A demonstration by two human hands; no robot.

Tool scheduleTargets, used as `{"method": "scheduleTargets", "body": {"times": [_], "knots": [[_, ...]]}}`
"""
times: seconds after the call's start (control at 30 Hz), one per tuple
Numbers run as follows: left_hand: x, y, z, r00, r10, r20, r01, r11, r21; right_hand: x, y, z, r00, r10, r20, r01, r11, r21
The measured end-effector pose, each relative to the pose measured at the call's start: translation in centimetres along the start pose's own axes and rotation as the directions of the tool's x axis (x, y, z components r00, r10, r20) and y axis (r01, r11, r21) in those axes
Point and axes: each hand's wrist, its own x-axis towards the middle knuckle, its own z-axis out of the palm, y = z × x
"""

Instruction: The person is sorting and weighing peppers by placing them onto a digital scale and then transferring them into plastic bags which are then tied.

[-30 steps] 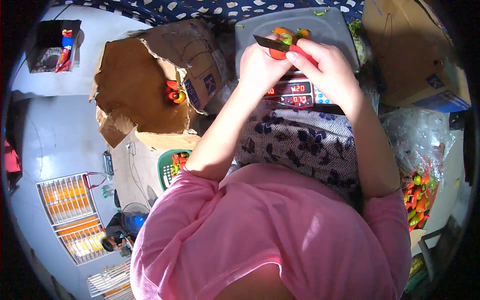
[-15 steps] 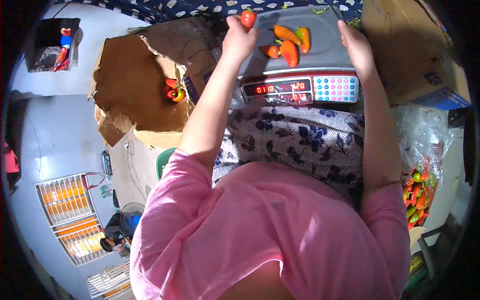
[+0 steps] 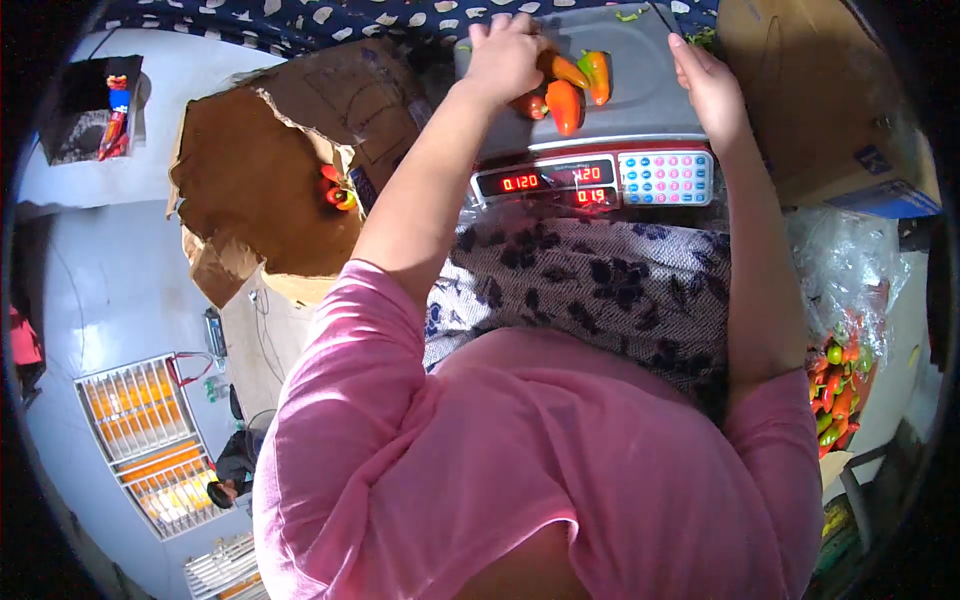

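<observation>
left hand (image 3: 508, 58) is over the left side of the grey-topped scale (image 3: 645, 100), fingers a bit spread, can't tell if they've got hold of anything. right hand (image 3: 708, 88) is at the scale's right side, well apart from the left, curled around a knife (image 3: 664, 18), thin dark blade poking toward the scale's far edge. orange and red peppers (image 3: 565, 108) are bunched on the scale, right by the left hand. torn cardboard box (image 3: 265, 185) sits left of the scale.
</observation>
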Motion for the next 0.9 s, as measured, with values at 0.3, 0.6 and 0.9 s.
{"method": "scheduleTargets", "body": {"times": [0.3, 0.6, 0.9], "knots": [[-2.6, 2.9, -7.7, 0.852, -0.386, 0.354, 0.118, -0.517, -0.848, -3.8, -4.5, 2.8, 0.927, -0.28, 0.249, 0.225, 0.948, 0.225], [-6.9, 3.3, -7.1, 0.998, 0.065, 0.007, 0.046, -0.623, -0.781, -5.7, -6.8, 2.8, 0.833, -0.431, 0.347, 0.375, 0.901, 0.218], [-9.6, 3.4, -10.4, 0.954, 0.245, 0.171, 0.28, -0.532, -0.799, -6.6, -8.3, 2.7, 0.755, -0.531, 0.385, 0.547, 0.833, 0.077]]}}
